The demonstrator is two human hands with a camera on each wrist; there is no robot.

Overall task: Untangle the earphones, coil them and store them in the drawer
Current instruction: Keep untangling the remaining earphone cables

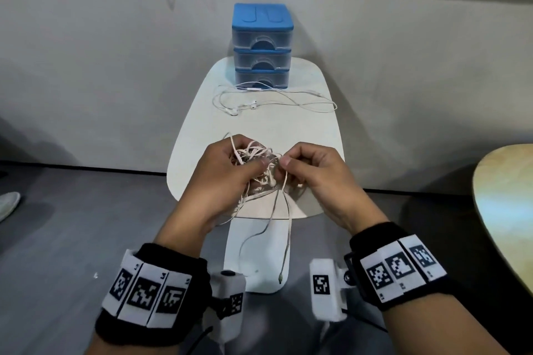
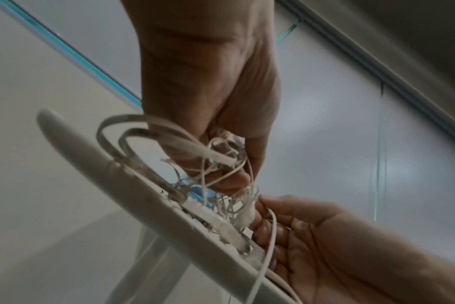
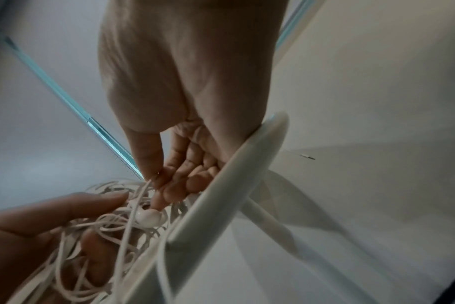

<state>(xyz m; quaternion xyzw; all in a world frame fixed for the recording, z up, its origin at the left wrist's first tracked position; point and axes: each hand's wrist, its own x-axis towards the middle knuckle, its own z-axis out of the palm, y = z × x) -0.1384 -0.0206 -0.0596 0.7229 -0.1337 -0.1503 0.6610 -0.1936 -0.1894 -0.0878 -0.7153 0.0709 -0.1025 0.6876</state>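
A tangled bundle of pale pink earphone cords (image 1: 253, 164) is held over the near part of the small white table (image 1: 314, 130). My left hand (image 1: 227, 173) grips the bundle (image 2: 221, 162) from the left. My right hand (image 1: 305, 170) pinches a strand (image 3: 140, 197) at the tangle's right side; an earbud (image 3: 148, 218) shows just below its fingertips. Two cords hang past the table's front edge, one ending in a plug (image 1: 280, 278). A second, white pair of earphones (image 1: 251, 101) lies spread out before the blue three-drawer box (image 1: 262, 46), whose drawers are all closed.
The drawer box stands at the table's far end against a grey wall. A round wooden table edge (image 1: 501, 210) is at the right. The table's white pedestal base (image 1: 259, 262) stands on grey floor. A white shoe (image 1: 7, 204) is at the far left.
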